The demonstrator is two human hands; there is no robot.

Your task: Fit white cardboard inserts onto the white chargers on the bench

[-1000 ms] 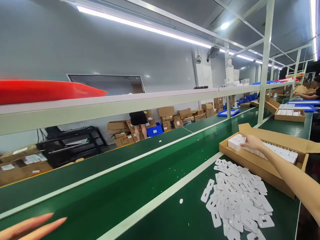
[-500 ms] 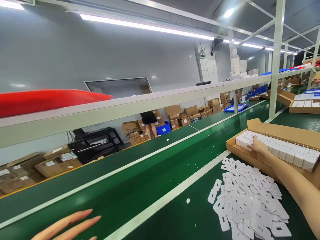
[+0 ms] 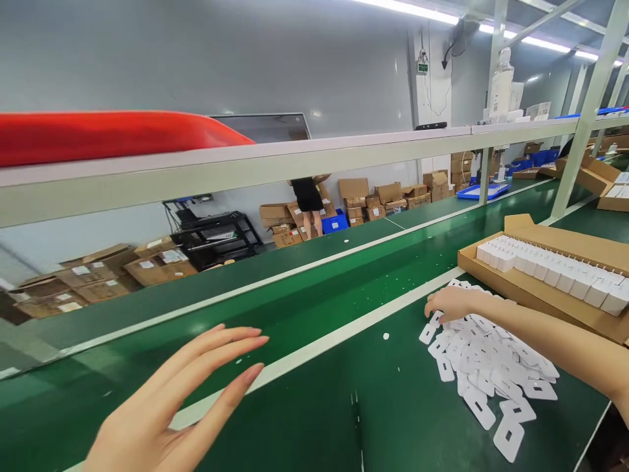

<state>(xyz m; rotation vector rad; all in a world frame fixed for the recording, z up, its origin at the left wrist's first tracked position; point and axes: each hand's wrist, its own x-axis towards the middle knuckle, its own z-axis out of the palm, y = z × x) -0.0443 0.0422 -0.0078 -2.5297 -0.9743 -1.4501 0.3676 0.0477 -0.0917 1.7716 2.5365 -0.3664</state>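
Left hand [image 3: 181,400] flat and open, fingers together; right hand [image 3: 449,303] far forward, fingers curled downward

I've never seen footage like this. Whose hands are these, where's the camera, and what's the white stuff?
There is no machine here: a camera on a person's head looks down at their own bare hands. The left hand is open above the green conveyor belt, holding nothing. The right hand rests on a loose pile of flat white cards with cut-out windows; whether it grips one is unclear. Behind the pile, a cardboard box holds rows of small white blocks.
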